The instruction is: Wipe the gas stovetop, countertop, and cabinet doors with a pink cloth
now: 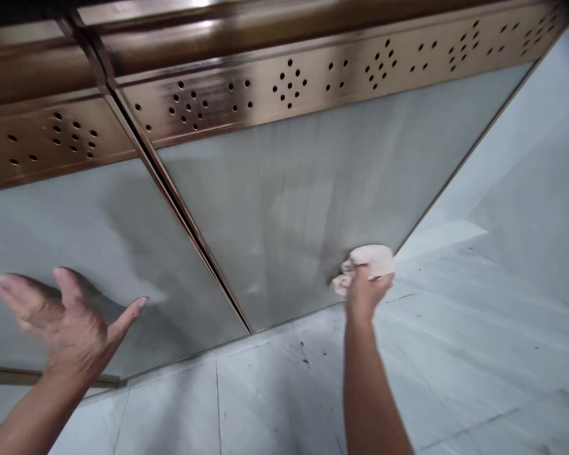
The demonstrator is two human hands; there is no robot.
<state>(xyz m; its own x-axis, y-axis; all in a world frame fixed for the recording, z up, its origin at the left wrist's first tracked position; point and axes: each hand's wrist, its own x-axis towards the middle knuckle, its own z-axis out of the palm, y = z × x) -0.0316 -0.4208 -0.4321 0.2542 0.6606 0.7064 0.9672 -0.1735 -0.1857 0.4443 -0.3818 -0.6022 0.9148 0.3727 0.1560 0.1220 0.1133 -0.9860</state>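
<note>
My right hand (366, 291) is closed around a crumpled pale pink cloth (372, 258). The cloth lies against the lower right corner of a grey-green cabinet panel (275, 208), just above the floor. At the left, my left hand (73, 325) is held with its fingers spread and nothing in it, in front of the neighbouring panel (66, 221). Whether its fingertips touch that panel I cannot tell. Faint streaks run down the right-hand panel.
A copper-coloured metal strip (260, 88) with punched holes runs along the top of the panels. Between the panels is a narrow dark gap (184, 218) with metal edging. Pale floor tiles (265, 392) with dark specks lie below, and a white wall (531, 158) stands at the right.
</note>
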